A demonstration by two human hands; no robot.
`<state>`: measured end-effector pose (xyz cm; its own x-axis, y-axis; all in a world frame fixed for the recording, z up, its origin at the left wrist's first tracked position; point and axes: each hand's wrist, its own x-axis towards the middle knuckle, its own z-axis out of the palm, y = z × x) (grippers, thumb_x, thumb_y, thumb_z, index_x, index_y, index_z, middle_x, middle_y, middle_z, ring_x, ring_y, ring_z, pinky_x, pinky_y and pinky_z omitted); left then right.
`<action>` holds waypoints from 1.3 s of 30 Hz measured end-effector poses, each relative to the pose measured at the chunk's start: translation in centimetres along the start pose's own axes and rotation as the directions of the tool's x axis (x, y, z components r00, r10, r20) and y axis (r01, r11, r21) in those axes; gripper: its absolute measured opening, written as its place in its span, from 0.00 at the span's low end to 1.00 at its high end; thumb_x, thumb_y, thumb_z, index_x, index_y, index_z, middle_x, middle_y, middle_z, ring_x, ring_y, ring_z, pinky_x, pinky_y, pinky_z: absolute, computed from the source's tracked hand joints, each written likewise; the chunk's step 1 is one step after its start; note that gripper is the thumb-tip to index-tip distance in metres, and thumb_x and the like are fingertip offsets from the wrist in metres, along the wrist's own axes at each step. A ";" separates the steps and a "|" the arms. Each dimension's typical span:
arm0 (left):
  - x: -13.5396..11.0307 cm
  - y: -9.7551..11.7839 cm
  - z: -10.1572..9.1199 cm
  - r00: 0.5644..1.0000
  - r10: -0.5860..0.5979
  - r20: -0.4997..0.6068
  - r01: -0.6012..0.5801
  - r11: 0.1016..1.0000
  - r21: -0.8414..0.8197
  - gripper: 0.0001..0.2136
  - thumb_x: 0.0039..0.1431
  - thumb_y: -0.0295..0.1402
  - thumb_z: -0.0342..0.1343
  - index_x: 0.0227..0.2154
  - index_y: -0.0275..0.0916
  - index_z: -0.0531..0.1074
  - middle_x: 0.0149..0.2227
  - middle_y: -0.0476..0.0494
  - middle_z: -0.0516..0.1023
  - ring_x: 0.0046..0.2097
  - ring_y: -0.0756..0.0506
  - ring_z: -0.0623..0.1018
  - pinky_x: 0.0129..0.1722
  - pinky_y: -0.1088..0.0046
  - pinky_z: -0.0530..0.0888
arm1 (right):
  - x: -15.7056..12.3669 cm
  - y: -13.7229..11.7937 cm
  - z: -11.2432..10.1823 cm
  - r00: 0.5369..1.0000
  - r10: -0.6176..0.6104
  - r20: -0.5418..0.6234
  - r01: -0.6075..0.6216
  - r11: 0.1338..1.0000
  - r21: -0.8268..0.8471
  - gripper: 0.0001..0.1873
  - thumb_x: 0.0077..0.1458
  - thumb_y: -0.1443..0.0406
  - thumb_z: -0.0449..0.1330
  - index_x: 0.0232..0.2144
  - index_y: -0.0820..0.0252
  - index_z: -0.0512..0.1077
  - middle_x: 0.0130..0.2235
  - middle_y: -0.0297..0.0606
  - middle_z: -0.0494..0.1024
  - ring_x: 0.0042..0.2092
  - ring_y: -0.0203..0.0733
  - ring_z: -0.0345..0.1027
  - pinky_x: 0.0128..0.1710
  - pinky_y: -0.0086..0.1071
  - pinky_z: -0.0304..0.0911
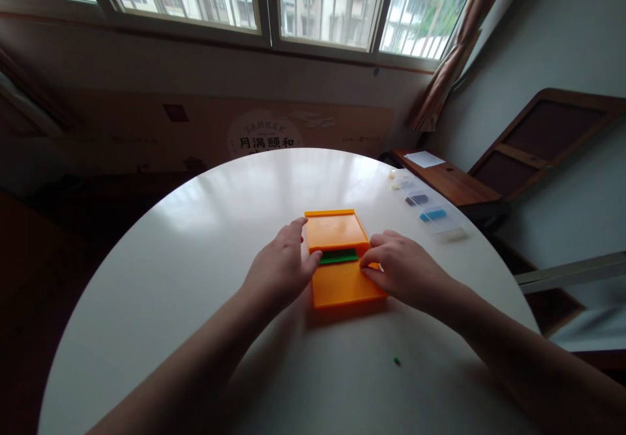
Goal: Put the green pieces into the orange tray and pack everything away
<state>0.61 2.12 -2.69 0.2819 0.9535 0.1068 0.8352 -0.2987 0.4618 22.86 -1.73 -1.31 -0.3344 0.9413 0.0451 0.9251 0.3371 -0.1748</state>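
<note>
A flat orange plastic box (342, 282) lies in the middle of the round white table (195, 252). Its sliding orange lid (335, 229) is pushed partly back, and a strip of green contents (338, 256) shows in the gap. My left hand (281, 269) rests against the box's left edge, fingers stretched and slightly curled, thumb touching the side. My right hand (405, 269) sits on the box's right edge with its fingertips bent and pressed onto the orange surface near the gap.
A tiny green piece (396, 360) lies loose on the table near me. Small clear bags (430, 213) holding blue, dark and pale pieces line the right rim. Beyond are a wooden side table (450, 177) with paper, a window and a curtain.
</note>
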 end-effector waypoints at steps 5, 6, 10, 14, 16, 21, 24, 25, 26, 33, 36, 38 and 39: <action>-0.1 0.1 -0.3 1.000 0.013 0.003 -0.013 1.000 -0.004 0.27 0.59 0.39 0.52 0.61 0.40 0.56 0.51 0.39 0.72 0.44 0.41 0.76 0.36 0.69 0.72 | -0.9 0.3 -0.5 1.000 0.006 -0.006 -0.006 1.000 0.029 0.11 0.57 0.65 0.56 0.37 0.51 0.79 0.37 0.37 0.74 0.41 0.38 0.63 0.41 0.32 0.58; -0.1 0.2 -0.3 1.000 0.012 0.003 -0.012 1.000 -0.002 0.27 0.59 0.39 0.52 0.60 0.40 0.56 0.51 0.39 0.72 0.43 0.41 0.76 0.35 0.69 0.72 | -1.1 0.3 -0.6 1.000 0.005 -0.013 -0.005 0.999 0.036 0.12 0.57 0.65 0.56 0.38 0.50 0.79 0.37 0.38 0.73 0.40 0.38 0.63 0.41 0.32 0.59; -0.1 0.2 -0.4 1.000 0.005 0.013 -0.005 1.000 0.006 0.26 0.58 0.39 0.52 0.60 0.42 0.58 0.49 0.40 0.73 0.42 0.42 0.77 0.34 0.69 0.71 | -1.6 0.3 -0.6 1.000 -0.022 -0.019 0.023 0.998 0.063 0.15 0.58 0.67 0.55 0.42 0.48 0.78 0.38 0.37 0.73 0.39 0.36 0.63 0.40 0.31 0.58; 0.0 0.3 -0.4 0.999 -0.008 0.033 0.007 1.000 0.020 0.26 0.58 0.38 0.53 0.59 0.42 0.59 0.51 0.40 0.73 0.40 0.42 0.77 0.33 0.70 0.71 | -1.5 0.2 -0.5 1.000 -0.030 0.010 0.029 0.998 0.046 0.16 0.58 0.67 0.54 0.41 0.46 0.78 0.38 0.37 0.72 0.39 0.37 0.62 0.40 0.32 0.57; -0.1 0.4 -0.4 0.999 -0.011 0.038 0.010 1.000 0.029 0.25 0.58 0.38 0.53 0.59 0.42 0.59 0.52 0.40 0.72 0.40 0.42 0.77 0.34 0.69 0.72 | -1.3 0.2 -0.4 1.000 -0.014 0.019 0.014 1.000 0.027 0.15 0.58 0.67 0.53 0.39 0.46 0.78 0.38 0.36 0.72 0.39 0.37 0.62 0.40 0.32 0.57; -0.2 0.4 -0.5 0.999 0.000 0.048 -0.001 0.999 0.034 0.25 0.58 0.36 0.53 0.58 0.43 0.60 0.52 0.41 0.72 0.44 0.41 0.77 0.35 0.69 0.72 | -1.1 0.3 -0.1 0.999 0.032 -0.013 -0.033 0.999 -0.024 0.16 0.59 0.67 0.52 0.39 0.48 0.79 0.38 0.38 0.72 0.39 0.37 0.62 0.39 0.31 0.56; -0.1 0.4 -0.5 0.998 0.000 0.067 -0.002 1.000 0.027 0.25 0.57 0.35 0.53 0.58 0.43 0.59 0.49 0.43 0.75 0.43 0.41 0.77 0.34 0.69 0.72 | -0.9 0.2 0.1 0.999 0.038 -0.031 -0.041 0.996 -0.081 0.16 0.60 0.65 0.51 0.41 0.51 0.78 0.37 0.40 0.71 0.39 0.37 0.61 0.38 0.30 0.55; -0.1 0.4 -0.5 0.997 0.000 0.074 -0.002 1.000 0.026 0.25 0.57 0.35 0.53 0.58 0.43 0.59 0.47 0.43 0.76 0.43 0.41 0.77 0.34 0.69 0.71 | -0.8 0.1 0.1 0.998 0.042 -0.035 -0.046 0.994 -0.102 0.16 0.60 0.65 0.50 0.42 0.52 0.77 0.37 0.41 0.71 0.39 0.37 0.61 0.37 0.30 0.55; -0.1 0.4 -0.5 0.997 0.000 0.081 -0.002 1.000 0.027 0.25 0.57 0.35 0.53 0.58 0.43 0.59 0.45 0.44 0.77 0.42 0.41 0.77 0.33 0.69 0.71 | -0.8 0.0 0.2 0.998 0.048 -0.038 -0.053 0.991 -0.122 0.16 0.60 0.65 0.50 0.43 0.52 0.77 0.37 0.41 0.70 0.39 0.37 0.61 0.37 0.30 0.55; 0.0 0.3 -0.4 0.997 0.023 0.075 -0.026 0.999 0.039 0.24 0.58 0.35 0.53 0.58 0.43 0.60 0.41 0.45 0.78 0.40 0.42 0.78 0.32 0.70 0.71 | -0.5 -0.4 0.3 0.998 0.058 -0.037 -0.063 0.984 -0.164 0.17 0.61 0.65 0.50 0.44 0.51 0.76 0.37 0.41 0.70 0.38 0.36 0.61 0.35 0.29 0.53; -0.1 0.3 -0.3 0.997 0.030 0.072 -0.033 0.998 0.048 0.24 0.58 0.36 0.52 0.57 0.44 0.60 0.42 0.45 0.78 0.41 0.41 0.78 0.33 0.69 0.71 | -0.6 -0.2 0.4 0.997 0.057 -0.050 -0.064 0.984 -0.166 0.17 0.61 0.64 0.49 0.46 0.49 0.75 0.38 0.40 0.70 0.38 0.36 0.61 0.35 0.28 0.54; -0.1 0.3 -0.3 0.997 0.027 0.077 -0.031 0.998 0.052 0.24 0.58 0.36 0.53 0.57 0.44 0.60 0.44 0.44 0.78 0.42 0.41 0.77 0.33 0.69 0.71 | -0.7 0.0 0.4 0.996 0.061 -0.060 -0.070 0.984 -0.165 0.17 0.62 0.63 0.49 0.47 0.48 0.75 0.38 0.39 0.70 0.38 0.36 0.62 0.35 0.28 0.54; -0.1 0.3 -0.3 0.997 0.025 0.080 -0.029 0.998 0.053 0.24 0.58 0.36 0.53 0.57 0.44 0.60 0.44 0.44 0.77 0.42 0.40 0.77 0.33 0.69 0.71 | -0.8 0.1 0.3 0.996 0.064 -0.061 -0.073 0.984 -0.163 0.17 0.62 0.63 0.49 0.47 0.48 0.75 0.38 0.39 0.70 0.37 0.36 0.62 0.35 0.28 0.54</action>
<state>0.65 2.00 -2.27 0.3395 0.9394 0.0478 0.8506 -0.3283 0.4108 23.15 -2.47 -1.70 -0.2631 0.9602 0.0935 0.9640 0.2656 -0.0151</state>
